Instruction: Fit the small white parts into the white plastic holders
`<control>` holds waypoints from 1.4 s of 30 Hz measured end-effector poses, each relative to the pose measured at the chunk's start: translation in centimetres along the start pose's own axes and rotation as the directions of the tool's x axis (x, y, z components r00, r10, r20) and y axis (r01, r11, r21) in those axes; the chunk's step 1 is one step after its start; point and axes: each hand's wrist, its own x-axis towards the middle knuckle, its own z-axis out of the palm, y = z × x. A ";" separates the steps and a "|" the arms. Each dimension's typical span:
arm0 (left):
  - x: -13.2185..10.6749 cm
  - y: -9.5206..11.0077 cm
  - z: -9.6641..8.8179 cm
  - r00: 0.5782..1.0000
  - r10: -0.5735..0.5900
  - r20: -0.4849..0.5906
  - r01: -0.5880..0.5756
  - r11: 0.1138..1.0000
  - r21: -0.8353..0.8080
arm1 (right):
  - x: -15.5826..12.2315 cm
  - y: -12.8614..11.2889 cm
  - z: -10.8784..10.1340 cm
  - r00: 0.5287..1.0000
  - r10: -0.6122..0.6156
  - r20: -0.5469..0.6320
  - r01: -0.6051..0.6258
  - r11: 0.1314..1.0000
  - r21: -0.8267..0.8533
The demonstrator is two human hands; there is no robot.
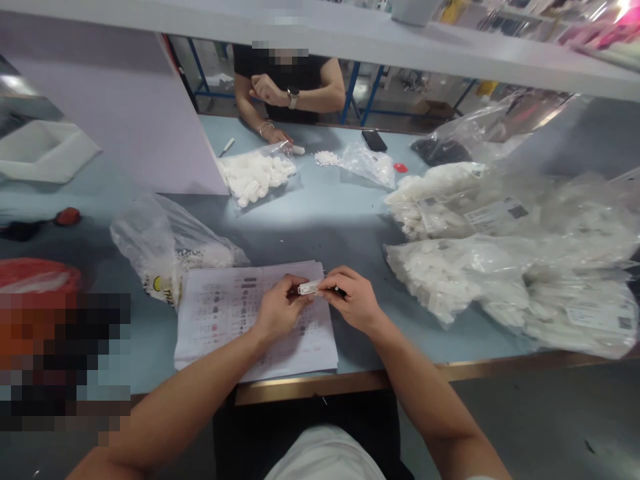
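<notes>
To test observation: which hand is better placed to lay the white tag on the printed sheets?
The left hand, probably: it lies over the printed sheets; the right hand lies past their edge.

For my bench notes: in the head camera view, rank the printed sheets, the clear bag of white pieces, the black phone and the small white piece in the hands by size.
Printed sheets
Clear bag of white pieces
Black phone and small white piece look about alike, and the piece is nearer the camera, so I won't rank them.
</notes>
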 end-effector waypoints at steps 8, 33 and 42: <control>-0.1 0.0 -0.1 0.999 0.031 0.005 -0.032 0.998 0.061 | -0.2 0.5 0.3 0.996 -0.086 0.020 0.088 0.990 -0.107; -1.2 0.1 0.0 0.982 0.166 0.093 -0.182 0.962 0.204 | 1.2 -0.2 -2.1 0.856 0.266 0.444 -0.424 0.852 0.306; -1.5 -0.1 0.1 0.977 0.179 0.118 -0.200 0.957 0.209 | 0.8 -0.2 -2.1 0.819 0.302 0.488 -0.473 0.836 0.278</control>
